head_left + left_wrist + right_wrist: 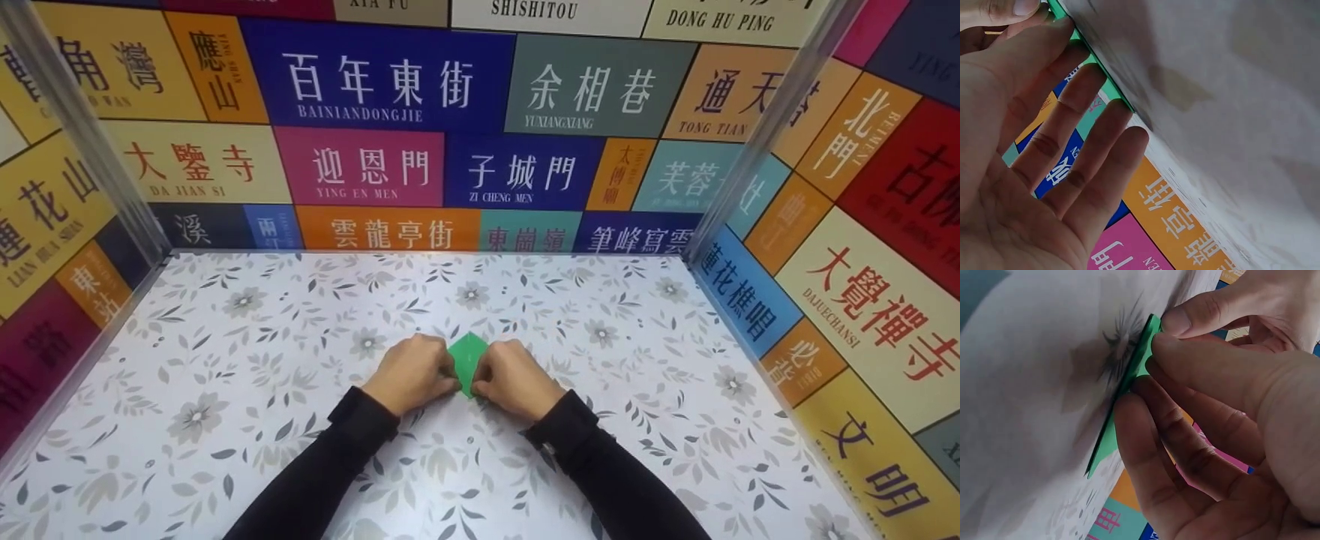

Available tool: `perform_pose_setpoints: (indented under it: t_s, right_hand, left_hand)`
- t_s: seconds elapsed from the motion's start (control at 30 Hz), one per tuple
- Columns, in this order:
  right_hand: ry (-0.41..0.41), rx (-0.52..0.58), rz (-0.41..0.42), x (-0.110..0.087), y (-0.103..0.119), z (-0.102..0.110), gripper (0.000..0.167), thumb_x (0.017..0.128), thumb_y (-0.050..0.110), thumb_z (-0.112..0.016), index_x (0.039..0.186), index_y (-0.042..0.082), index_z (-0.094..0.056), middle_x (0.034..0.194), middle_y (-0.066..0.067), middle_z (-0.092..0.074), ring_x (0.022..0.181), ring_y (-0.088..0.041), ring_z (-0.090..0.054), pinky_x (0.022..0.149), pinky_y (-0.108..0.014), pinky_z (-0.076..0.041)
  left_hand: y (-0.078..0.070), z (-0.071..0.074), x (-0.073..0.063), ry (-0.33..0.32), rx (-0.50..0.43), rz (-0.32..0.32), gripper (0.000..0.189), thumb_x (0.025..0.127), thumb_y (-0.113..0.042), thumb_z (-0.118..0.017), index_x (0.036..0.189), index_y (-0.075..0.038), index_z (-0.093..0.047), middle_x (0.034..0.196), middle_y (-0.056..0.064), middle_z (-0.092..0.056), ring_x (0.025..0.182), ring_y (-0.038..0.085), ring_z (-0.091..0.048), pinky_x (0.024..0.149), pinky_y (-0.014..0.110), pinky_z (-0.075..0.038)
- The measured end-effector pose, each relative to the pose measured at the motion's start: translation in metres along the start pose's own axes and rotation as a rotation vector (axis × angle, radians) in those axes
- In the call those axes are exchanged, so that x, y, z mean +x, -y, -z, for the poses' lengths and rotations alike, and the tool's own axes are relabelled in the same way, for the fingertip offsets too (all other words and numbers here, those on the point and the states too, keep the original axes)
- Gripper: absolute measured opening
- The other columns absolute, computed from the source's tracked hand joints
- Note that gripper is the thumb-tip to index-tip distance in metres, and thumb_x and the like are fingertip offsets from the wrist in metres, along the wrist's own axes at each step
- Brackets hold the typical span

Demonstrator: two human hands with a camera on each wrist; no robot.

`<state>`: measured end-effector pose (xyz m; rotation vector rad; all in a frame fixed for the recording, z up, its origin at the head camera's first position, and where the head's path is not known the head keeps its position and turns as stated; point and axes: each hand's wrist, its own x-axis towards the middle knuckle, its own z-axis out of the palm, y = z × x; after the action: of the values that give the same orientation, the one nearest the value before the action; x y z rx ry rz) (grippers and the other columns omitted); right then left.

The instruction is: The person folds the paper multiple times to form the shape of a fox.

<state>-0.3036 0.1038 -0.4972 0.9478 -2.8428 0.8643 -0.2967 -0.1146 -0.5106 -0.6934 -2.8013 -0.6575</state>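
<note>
A small piece of folded green paper lies on the patterned tabletop between the two hands, its point facing away from the person. The left hand holds its left edge between thumb and fingers. On the other side, the right hand pinches the right edge near the lower corner. Seen from the left wrist, the green paper shows as a thin strip under the fingertips. In the right wrist view, the folded paper has slightly parted layers at its lower end, and the left thumb touches its upper end.
The white tabletop carries a grey floral print. Upright panels with coloured name blocks close off the back and both sides. Clear corner strips join these panels. Black sleeves cover both forearms.
</note>
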Motion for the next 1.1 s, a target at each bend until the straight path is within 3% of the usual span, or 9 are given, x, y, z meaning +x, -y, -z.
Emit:
perform_pose_setpoints:
  t_s: [0.17, 0.43, 0.6, 0.9, 1.1]
  right_hand:
    - [-0.007, 0.002, -0.011, 0.002, 0.000, -0.003, 0.011, 0.087, 0.002, -0.096, 0.081, 0.010, -0.090, 0.073, -0.002, -0.084, 0.067, -0.013, -0.073, 0.070, -0.033, -0.065]
    - [-0.012, 0.001, -0.006, 0.002, -0.002, -0.006, 0.014, 0.086, -0.001, -0.095, 0.078, 0.010, -0.089, 0.071, -0.001, -0.083, 0.066, -0.011, -0.071, 0.068, -0.031, -0.063]
    - [-0.012, 0.007, -0.012, 0.003, -0.002, -0.006, 0.015, 0.086, -0.001, -0.096, 0.079, 0.009, -0.088, 0.072, -0.001, -0.083, 0.068, -0.015, -0.074, 0.072, -0.035, -0.066]
    - [-0.015, -0.007, -0.018, 0.006, -0.009, -0.002, 0.021, 0.084, 0.007, -0.103, 0.073, 0.009, -0.085, 0.066, -0.001, -0.079, 0.061, -0.008, -0.062, 0.064, -0.030, -0.057]
    - [-0.047, -0.052, -0.088, 0.008, -0.021, 0.003, 0.020, 0.084, 0.005, -0.102, 0.074, 0.009, -0.084, 0.069, 0.000, -0.079, 0.064, -0.011, -0.064, 0.070, -0.036, -0.062]
  left_hand:
    - [-0.002, 0.000, -0.001, -0.016, 0.002, 0.011, 0.018, 0.085, -0.025, -0.103, 0.078, -0.016, -0.088, 0.087, 0.002, -0.084, 0.072, 0.024, -0.074, 0.069, 0.045, -0.065]
    - [-0.003, -0.002, -0.002, -0.013, 0.010, 0.011, 0.026, 0.087, -0.027, -0.102, 0.070, -0.018, -0.084, 0.072, -0.004, -0.079, 0.060, 0.012, -0.055, 0.060, 0.036, -0.054]
    - [-0.002, -0.001, -0.001, -0.008, 0.023, 0.002, 0.025, 0.087, -0.027, -0.102, 0.072, -0.018, -0.085, 0.071, -0.004, -0.079, 0.060, 0.013, -0.057, 0.060, 0.037, -0.055]
    - [-0.003, 0.000, -0.001, 0.001, 0.030, -0.020, 0.024, 0.088, -0.027, -0.103, 0.076, -0.016, -0.086, 0.074, -0.002, -0.082, 0.063, 0.017, -0.065, 0.063, 0.040, -0.058]
    - [-0.003, 0.001, 0.000, 0.020, 0.032, -0.026, 0.028, 0.090, -0.031, -0.102, 0.073, -0.017, -0.084, 0.070, -0.004, -0.078, 0.062, 0.016, -0.061, 0.063, 0.038, -0.057]
